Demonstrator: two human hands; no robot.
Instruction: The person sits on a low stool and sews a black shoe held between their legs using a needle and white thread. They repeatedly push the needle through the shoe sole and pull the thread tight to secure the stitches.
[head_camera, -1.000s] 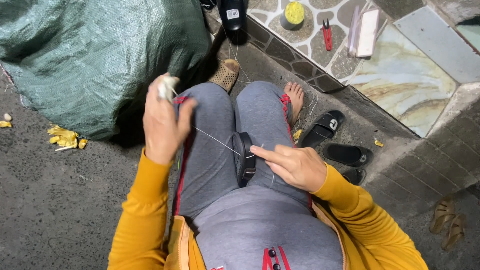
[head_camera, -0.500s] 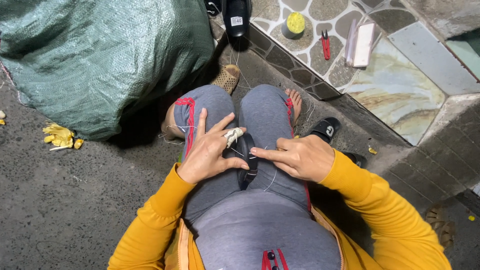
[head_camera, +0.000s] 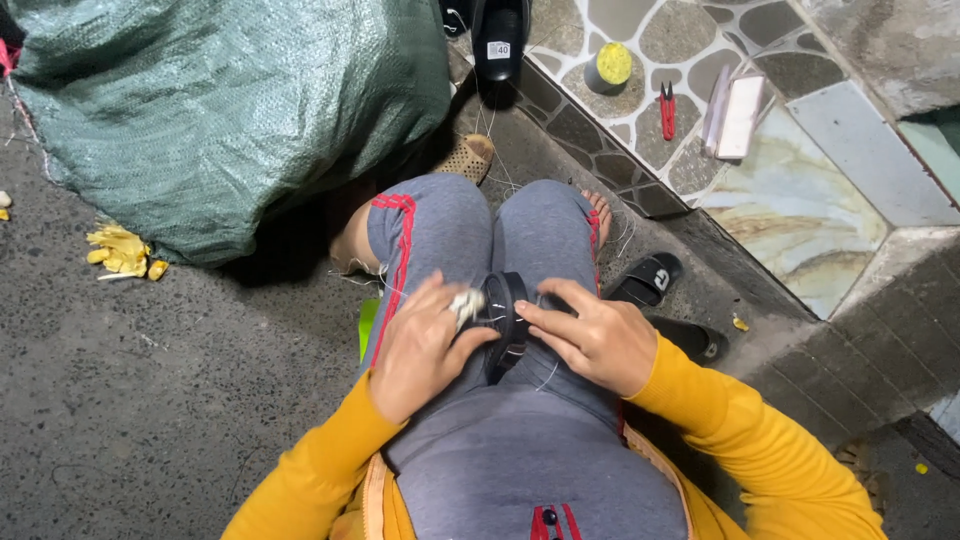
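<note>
Both hands are down on the lap, working a black curved strap piece (head_camera: 503, 322) that lies across the grey trousers between the thighs. Left hand (head_camera: 425, 345) has its taped fingertips pinched against the strap's left edge; right hand (head_camera: 590, 335) presses it flat from the other side, fingers together. Thin white thread (head_camera: 548, 374) trails off underneath. Big green woven sack (head_camera: 230, 110) sits on the left, red snips (head_camera: 667, 110) and a yellow thread spool (head_camera: 611, 66) lie on the stone tiles up top.
</note>
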